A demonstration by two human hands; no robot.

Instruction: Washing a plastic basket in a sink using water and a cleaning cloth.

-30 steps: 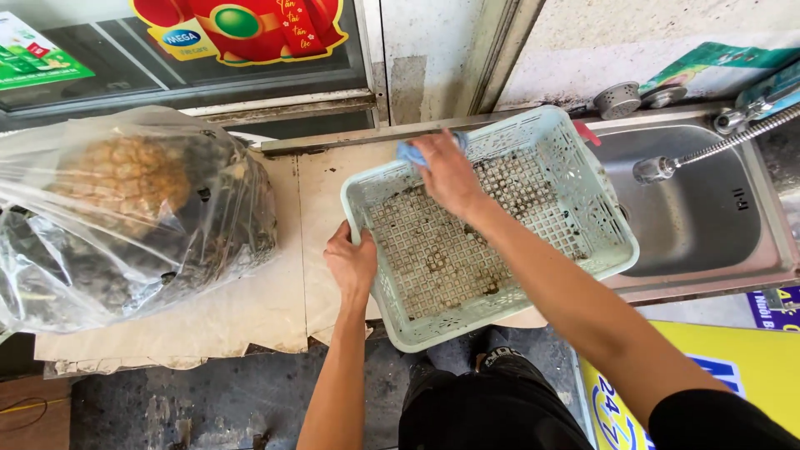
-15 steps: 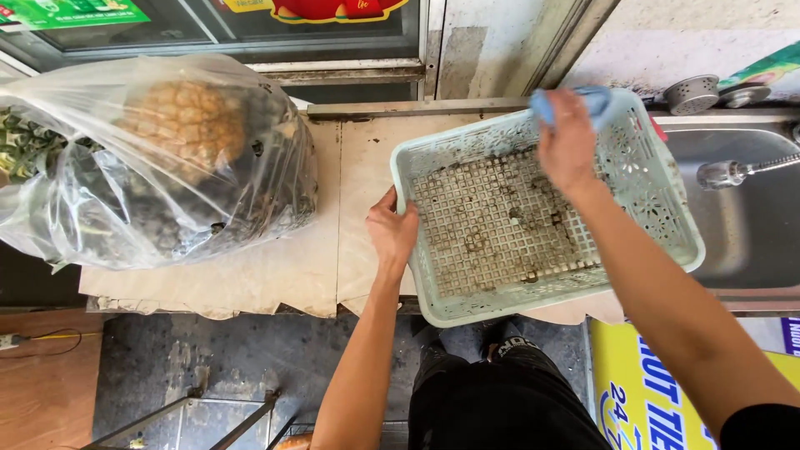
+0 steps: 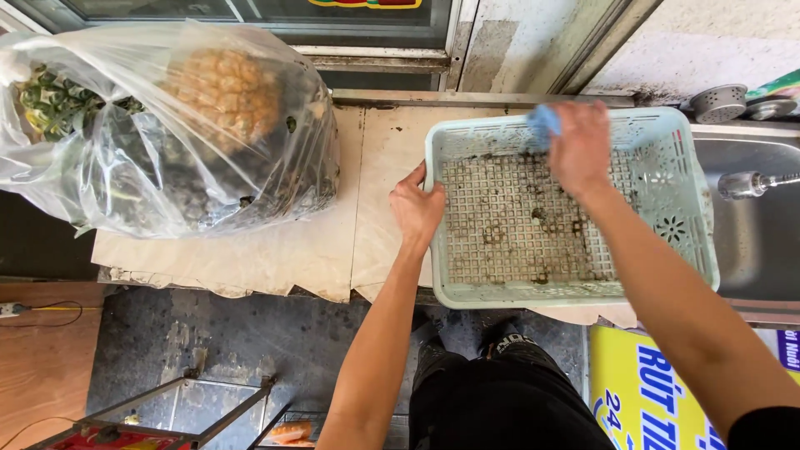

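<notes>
A pale green plastic basket (image 3: 675, 225) with a dirty mesh floor lies on the tiled counter, partly over the sink. My left hand (image 3: 417, 208) grips its left rim. My right hand (image 3: 579, 150) is inside the basket at its far wall, closed on a small blue cloth (image 3: 543, 123) that presses against the far rim.
A big clear plastic bag of pineapples (image 3: 167, 133) fills the counter's left side. A steel sink (image 3: 750, 242) with a tap (image 3: 750, 183) is at right, with a metal strainer (image 3: 718, 102) behind it. A yellow sign (image 3: 658, 392) and a metal frame (image 3: 167, 417) stand on the floor below.
The basket has turned squarer to the counter's edge. My right hand with the blue cloth has stayed at the far rim, and my left hand has kept hold of the left rim.
</notes>
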